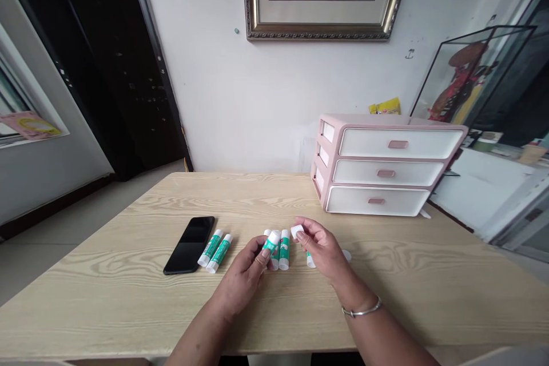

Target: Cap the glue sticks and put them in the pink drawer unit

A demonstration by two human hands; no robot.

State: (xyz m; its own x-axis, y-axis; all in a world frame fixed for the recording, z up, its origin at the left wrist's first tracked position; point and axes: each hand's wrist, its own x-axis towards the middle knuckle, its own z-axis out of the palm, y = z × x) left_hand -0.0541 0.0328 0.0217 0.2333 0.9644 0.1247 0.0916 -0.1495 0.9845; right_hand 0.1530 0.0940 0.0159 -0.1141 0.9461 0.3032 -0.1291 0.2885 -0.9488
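My left hand (251, 263) is closed around a green and white glue stick (271, 242), tilted with its white end up. Between the thumb and fingers of my right hand (319, 246) is a small white cap (296, 231), apart from that glue stick. Behind my left hand, more glue sticks (284, 250) lie side by side on the table. Another glue stick (310, 261) lies partly hidden under my right hand. A white round piece (347, 255) shows just past my right wrist. Further left, two glue sticks (220, 254) lie next to each other.
A black phone (189, 245) lies on the wooden table (128, 303), left of the two glue sticks. At the back right stands a pink and white drawer unit (386, 172) with a yellow packet (386, 106) on top. A framed picture (321, 31) hangs on the wall behind.
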